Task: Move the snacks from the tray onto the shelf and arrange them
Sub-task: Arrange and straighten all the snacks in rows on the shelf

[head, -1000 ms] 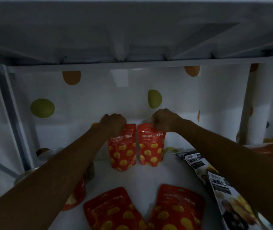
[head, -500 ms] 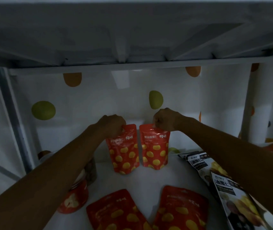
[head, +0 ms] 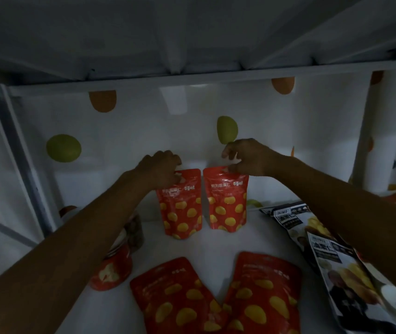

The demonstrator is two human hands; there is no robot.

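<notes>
Two red stand-up pouches printed with yellow nuts stand upright side by side at the back of the shelf (head: 216, 244), close together with a narrow gap between them. The left standing pouch (head: 182, 210) leans slightly; the left hand (head: 161, 167) is clenched over its top left corner, grasping it. The right standing pouch (head: 227, 203) is held at its top edge by the right hand (head: 245, 156), thumb and a fingertip pinching the seal while the other fingers curl above it.

Nearer the camera, two larger red pouches of the same print lie flat on the white shelf, the left flat pouch (head: 175, 297) and the right flat pouch (head: 264, 292) touching at their inner edges. To the right, under the right forearm, two black-and-white snack bags lie overlapping: the rear bag (head: 288, 218) and the front bag (head: 341, 273). At the left, partly hidden under the left forearm, stands a red tin (head: 112, 271), with a darker jar (head: 135, 235) just behind it. A white backing sheet (head: 144, 131) with green and orange dots closes the rear, and the underside of the upper shelf (head: 192, 32) spans the top.
</notes>
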